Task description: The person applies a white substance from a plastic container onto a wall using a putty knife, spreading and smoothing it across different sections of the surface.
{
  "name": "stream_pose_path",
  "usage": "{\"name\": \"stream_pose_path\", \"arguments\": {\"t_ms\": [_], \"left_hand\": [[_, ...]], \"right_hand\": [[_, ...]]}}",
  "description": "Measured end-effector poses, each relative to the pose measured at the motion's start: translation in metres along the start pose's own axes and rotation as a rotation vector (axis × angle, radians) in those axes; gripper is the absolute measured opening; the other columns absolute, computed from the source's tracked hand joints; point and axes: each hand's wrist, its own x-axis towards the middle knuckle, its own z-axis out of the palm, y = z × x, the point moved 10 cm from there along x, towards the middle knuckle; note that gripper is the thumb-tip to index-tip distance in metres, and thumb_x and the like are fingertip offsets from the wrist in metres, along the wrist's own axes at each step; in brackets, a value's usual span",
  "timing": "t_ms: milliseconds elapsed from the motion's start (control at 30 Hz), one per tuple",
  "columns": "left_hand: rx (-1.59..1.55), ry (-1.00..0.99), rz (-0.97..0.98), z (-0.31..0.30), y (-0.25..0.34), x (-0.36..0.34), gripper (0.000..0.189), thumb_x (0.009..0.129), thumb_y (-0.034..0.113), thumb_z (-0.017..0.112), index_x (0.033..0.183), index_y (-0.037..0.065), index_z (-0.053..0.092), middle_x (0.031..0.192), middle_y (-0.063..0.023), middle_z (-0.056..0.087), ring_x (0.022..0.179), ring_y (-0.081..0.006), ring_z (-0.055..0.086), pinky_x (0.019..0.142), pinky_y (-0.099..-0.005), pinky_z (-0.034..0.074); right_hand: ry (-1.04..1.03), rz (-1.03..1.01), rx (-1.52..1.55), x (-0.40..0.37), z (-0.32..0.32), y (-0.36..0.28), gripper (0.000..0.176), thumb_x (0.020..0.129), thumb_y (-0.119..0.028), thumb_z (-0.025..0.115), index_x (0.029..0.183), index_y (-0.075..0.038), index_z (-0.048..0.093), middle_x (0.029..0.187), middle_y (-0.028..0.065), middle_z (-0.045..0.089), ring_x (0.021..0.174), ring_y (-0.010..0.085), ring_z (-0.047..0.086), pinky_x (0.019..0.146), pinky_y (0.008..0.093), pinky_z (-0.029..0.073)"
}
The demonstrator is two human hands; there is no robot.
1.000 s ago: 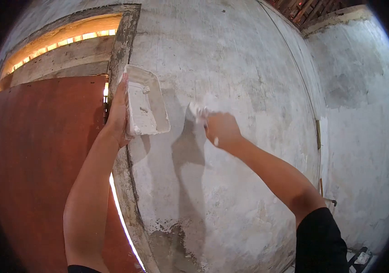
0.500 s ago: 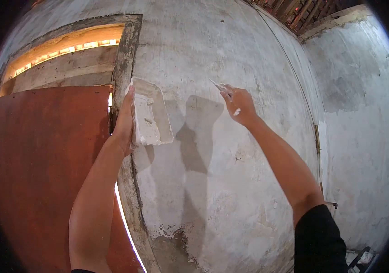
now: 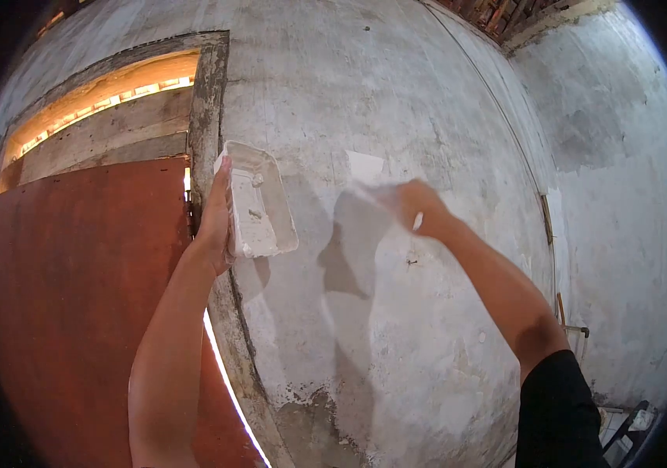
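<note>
In the head view, left hand (image 3: 213, 226) at nine o'clock clasps the tray (image 3: 283, 204) at ten, paste (image 3: 251, 238) inside, right hand (image 3: 425, 207) at two blurring, grip impossible to tell, one white patch (image 3: 365, 165) down at one, surrounding wall (image 3: 310, 101) mottled, seemingly uncoated.

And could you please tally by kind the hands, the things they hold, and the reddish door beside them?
Hands: 2, the left hand and the right hand
Tubs: 1, the pale tub in the left hand
Tools: 1, the blurred tool in the right hand
Doors: 1, the reddish door
Total: 5
</note>
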Motion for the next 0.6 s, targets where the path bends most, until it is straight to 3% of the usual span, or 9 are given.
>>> {"name": "stream_pose_path", "arguments": {"t_ms": [33, 100, 133, 200, 300, 433, 500, 533, 600], "left_hand": [[0.004, 0.012, -0.014, -0.001, -0.001, -0.001, 0.083, 0.086, 0.070, 0.032, 0.140, 0.007, 0.033, 0.128, -0.0163, 0.050, 0.113, -0.0288, 0.055, 0.091, -0.0445, 0.050], [0.005, -0.004, 0.002, -0.001, 0.000, 0.001, 0.083, 0.087, 0.070, 0.032, 0.140, 0.007, 0.034, 0.128, -0.0162, 0.050, 0.113, -0.0287, 0.055, 0.090, -0.0447, 0.050], [0.003, -0.022, 0.015, 0.000, 0.001, 0.002, 0.082, 0.087, 0.070, 0.032, 0.140, 0.007, 0.034, 0.128, -0.0161, 0.050, 0.113, -0.0286, 0.056, 0.090, -0.0449, 0.050], [-0.006, -0.008, 0.008, 0.000, 0.000, 0.001, 0.081, 0.087, 0.070, 0.031, 0.139, 0.007, 0.035, 0.128, -0.0160, 0.050, 0.112, -0.0284, 0.056, 0.090, -0.0453, 0.050], [0.001, 0.000, 0.000, 0.000, 0.002, 0.002, 0.079, 0.088, 0.069, 0.031, 0.138, 0.007, 0.037, 0.126, -0.0157, 0.052, 0.111, -0.0280, 0.057, 0.091, -0.0459, 0.050], [0.024, -0.021, -0.022, 0.005, 0.003, -0.004, 0.079, 0.088, 0.069, 0.030, 0.137, 0.007, 0.039, 0.123, -0.0155, 0.054, 0.110, -0.0279, 0.057, 0.091, -0.0455, 0.049], [-0.008, -0.058, -0.021, 0.002, -0.002, -0.001, 0.079, 0.088, 0.069, 0.030, 0.137, 0.007, 0.038, 0.124, -0.0153, 0.053, 0.111, -0.0278, 0.057, 0.091, -0.0451, 0.049], [-0.038, -0.099, -0.009, 0.003, -0.003, 0.002, 0.080, 0.088, 0.069, 0.031, 0.137, 0.007, 0.038, 0.125, -0.0151, 0.052, 0.111, -0.0277, 0.057, 0.091, -0.0447, 0.050], [-0.053, -0.108, -0.002, -0.004, -0.007, 0.009, 0.080, 0.088, 0.069, 0.031, 0.138, 0.007, 0.036, 0.126, -0.0151, 0.051, 0.112, -0.0275, 0.056, 0.091, -0.0445, 0.049]], "right_hand": [[-0.003, 0.142, 0.046, 0.010, -0.028, -0.002, 0.015, 0.087, -0.018, 0.058, 0.086, -0.006, 0.066, 0.082, 0.0167, 0.066, 0.079, 0.0364, 0.062, 0.069, 0.0433, 0.050], [0.229, 0.097, -0.269, 0.017, -0.044, 0.029, 0.016, 0.084, -0.020, 0.061, 0.085, -0.005, 0.066, 0.081, 0.0168, 0.066, 0.075, 0.0358, 0.062, 0.066, 0.0419, 0.050], [0.233, 0.097, -0.267, 0.025, -0.041, 0.032, 0.016, 0.084, -0.020, 0.061, 0.085, -0.005, 0.066, 0.081, 0.0168, 0.066, 0.075, 0.0358, 0.062, 0.066, 0.0419, 0.050], [0.374, 0.677, -0.106, 0.016, -0.044, 0.086, 0.018, 0.079, -0.021, 0.065, 0.085, -0.004, 0.068, 0.080, 0.0173, 0.066, 0.074, 0.0351, 0.064, 0.065, 0.0408, 0.051], [0.353, 0.796, -0.014, 0.035, -0.042, 0.070, 0.021, 0.075, -0.022, 0.067, 0.083, -0.003, 0.067, 0.079, 0.0176, 0.067, 0.075, 0.0354, 0.066, 0.067, 0.0414, 0.053], [0.277, 0.835, 0.008, 0.066, -0.031, 0.035, 0.020, 0.074, -0.021, 0.067, 0.084, -0.003, 0.068, 0.080, 0.0179, 0.067, 0.077, 0.0364, 0.066, 0.069, 0.0429, 0.054], [0.259, 0.430, -0.140, 0.088, -0.025, -0.013, 0.019, 0.076, -0.018, 0.064, 0.087, -0.004, 0.069, 0.083, 0.0193, 0.067, 0.080, 0.0357, 0.066, 0.070, 0.0425, 0.054], [0.253, 0.428, -0.146, 0.082, -0.030, -0.025, 0.019, 0.076, -0.018, 0.064, 0.087, -0.004, 0.069, 0.083, 0.0193, 0.067, 0.080, 0.0357, 0.066, 0.070, 0.0425, 0.054], [-0.212, 0.386, -0.363, 0.067, 0.003, -0.043, 0.019, 0.075, -0.018, 0.063, 0.091, -0.007, 0.068, 0.097, 0.0148, 0.067, 0.091, 0.0327, 0.064, 0.076, 0.0412, 0.052]]}}
